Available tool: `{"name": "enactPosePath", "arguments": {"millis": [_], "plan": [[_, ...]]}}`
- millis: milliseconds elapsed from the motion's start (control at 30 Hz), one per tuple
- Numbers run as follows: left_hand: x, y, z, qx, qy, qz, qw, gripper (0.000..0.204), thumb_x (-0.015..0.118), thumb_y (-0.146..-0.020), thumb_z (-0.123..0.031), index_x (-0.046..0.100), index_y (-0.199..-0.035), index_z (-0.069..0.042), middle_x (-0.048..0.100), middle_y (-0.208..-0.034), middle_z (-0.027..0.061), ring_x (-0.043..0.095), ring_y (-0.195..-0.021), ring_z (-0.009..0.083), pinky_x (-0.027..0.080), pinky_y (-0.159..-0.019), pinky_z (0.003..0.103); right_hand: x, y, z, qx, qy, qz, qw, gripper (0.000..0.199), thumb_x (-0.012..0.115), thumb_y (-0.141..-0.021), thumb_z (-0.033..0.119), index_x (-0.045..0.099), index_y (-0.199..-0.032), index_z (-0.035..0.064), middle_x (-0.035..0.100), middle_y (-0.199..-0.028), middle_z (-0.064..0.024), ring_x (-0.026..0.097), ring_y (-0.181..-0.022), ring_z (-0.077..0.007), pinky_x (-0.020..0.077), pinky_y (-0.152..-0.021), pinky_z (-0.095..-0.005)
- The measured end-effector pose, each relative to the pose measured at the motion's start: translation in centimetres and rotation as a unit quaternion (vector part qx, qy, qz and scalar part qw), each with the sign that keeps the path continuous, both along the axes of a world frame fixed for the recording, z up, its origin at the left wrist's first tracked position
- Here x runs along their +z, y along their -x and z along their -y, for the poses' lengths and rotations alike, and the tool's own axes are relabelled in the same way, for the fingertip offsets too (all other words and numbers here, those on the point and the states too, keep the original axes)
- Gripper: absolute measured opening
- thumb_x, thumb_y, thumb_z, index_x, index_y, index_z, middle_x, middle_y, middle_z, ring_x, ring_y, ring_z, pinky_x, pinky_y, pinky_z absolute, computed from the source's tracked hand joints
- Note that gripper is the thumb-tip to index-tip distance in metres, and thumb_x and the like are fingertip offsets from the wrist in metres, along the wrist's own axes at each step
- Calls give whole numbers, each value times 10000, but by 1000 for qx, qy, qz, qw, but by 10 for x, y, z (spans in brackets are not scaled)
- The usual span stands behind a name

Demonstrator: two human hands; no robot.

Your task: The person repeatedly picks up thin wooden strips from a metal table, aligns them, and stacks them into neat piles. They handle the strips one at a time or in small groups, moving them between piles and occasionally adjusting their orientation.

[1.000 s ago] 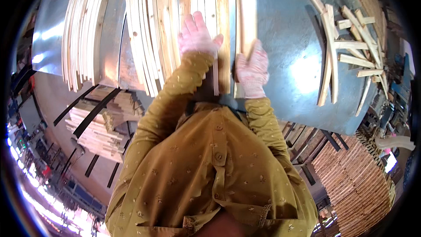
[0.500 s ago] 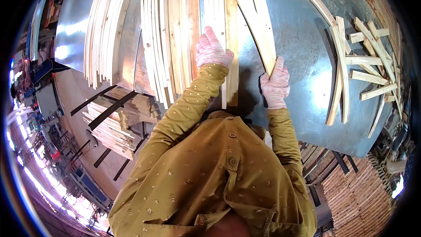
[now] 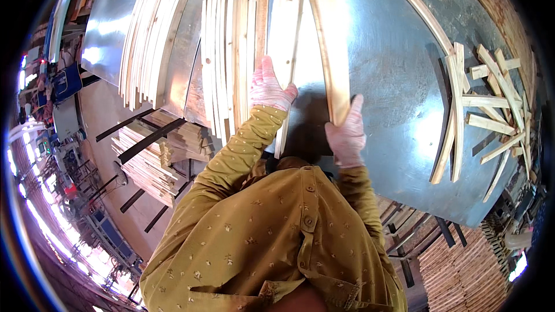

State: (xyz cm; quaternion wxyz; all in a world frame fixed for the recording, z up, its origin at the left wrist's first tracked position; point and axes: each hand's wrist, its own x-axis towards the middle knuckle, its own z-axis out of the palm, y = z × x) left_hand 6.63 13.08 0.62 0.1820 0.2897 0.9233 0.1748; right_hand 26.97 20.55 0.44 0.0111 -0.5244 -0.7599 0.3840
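Note:
My left hand (image 3: 272,88), in a pale pink-striped glove, lies across a group of pale wooden strips (image 3: 285,40), with its fingers along the left side and thumb at the right edge. My gloved right hand (image 3: 347,133) is closed around the near end of a wooden strip (image 3: 330,63), which points away from me; glare makes it hard to tell whether a second strip lies against it. To the left of my left hand, several strips (image 3: 222,69) lie side by side, with a darker strip (image 3: 261,17) beside them.
Everything on top lies on a shiny metal table (image 3: 393,81). A larger row of strips (image 3: 153,46) is at the far left, and a loose heap of short pieces (image 3: 491,104) at the right. Stacked wood (image 3: 147,162) stands below at left, more (image 3: 462,271) at lower right.
My left hand and its strips have shifted left, closer to the neighbouring row. The strip in my right hand has swung more upright, and that hand has come nearer me. The view has shifted slightly.

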Motion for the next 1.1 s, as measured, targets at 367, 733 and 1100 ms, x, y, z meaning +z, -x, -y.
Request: {"name": "enactPosePath", "arguments": {"millis": [367,733,1100], "plan": [[-51,-7,-34,112,-82,175,975,691,625,-931,-364,368,-1478,-27,421,-1466,269,421,-1370,361,397,-1102,448,37,16,-59,128,-62,172,975,963,769,-783,500,321,-1505,47,453,-1416,-247,497,-1282,-343,447,-1025,-414],[12,46,-25,-96,236,-161,954,684,562,-968,-377,279,-1495,-45,478,-1399,227,545,-1237,317,483,-944,476,2,38,-51,-2,-149,-98,984,1075,856,-719,414,273,-1467,-93,501,-1319,-317,541,-1204,-416,473,-1002,-419],[21,-8,-95,-63,212,129,967,841,566,-950,-412,123,-1577,-70,376,-1496,282,443,-1372,298,387,-1119,417,-97,14,-77,17,-123,-107,986,333,573,-953,211,588,-1262,88,630,-941,-105,599,-765,-283,527,-675,-387]]}}
